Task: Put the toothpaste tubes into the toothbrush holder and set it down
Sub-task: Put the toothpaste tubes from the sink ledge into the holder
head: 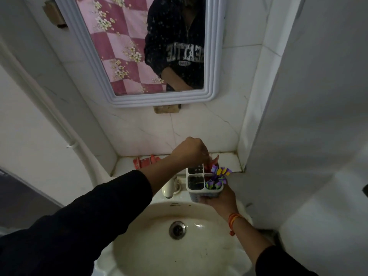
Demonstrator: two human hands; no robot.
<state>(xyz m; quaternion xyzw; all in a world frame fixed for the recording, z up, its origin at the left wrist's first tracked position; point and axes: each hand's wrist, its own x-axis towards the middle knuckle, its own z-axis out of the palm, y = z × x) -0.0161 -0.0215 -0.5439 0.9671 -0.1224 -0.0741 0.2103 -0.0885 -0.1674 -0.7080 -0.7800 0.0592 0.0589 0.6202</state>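
My right hand (219,199) grips a white four-compartment toothbrush holder (196,191) from below, holding it above the sink's back right rim. Purple, yellow and green toothbrushes (218,175) stand in its right compartments. My left hand (189,150) reaches over the holder with its fingers pinched on a red toothpaste tube (214,161), whose lower end goes into the far right compartment. Another red toothpaste tube (146,161) lies flat on the tiled ledge behind the sink, to the left of my left hand.
A white sink basin (151,253) with a metal drain (177,230) lies below my arms. A white tap (169,188) stands at its back. A framed mirror (216,56) hangs above the ledge (229,159). White walls close in on both sides.
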